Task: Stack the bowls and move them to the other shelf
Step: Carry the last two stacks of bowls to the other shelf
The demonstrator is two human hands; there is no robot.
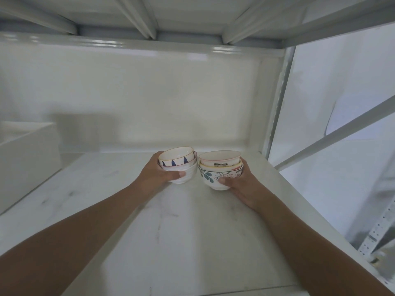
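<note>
White marble-look shelf [192,221], metal-framed. Left hand [158,174] grips the left bowl stack [178,165]; right hand [241,184] grips the right bowl stack [221,169]. Stacks upright, side by side, nearly touching, low over the shelf; whether resting cannot be told.

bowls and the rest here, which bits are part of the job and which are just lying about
Job: left stack, gripped by the left hand; right stack, gripped by the right hand; shelf.
Lying about: white box at the left.
</note>
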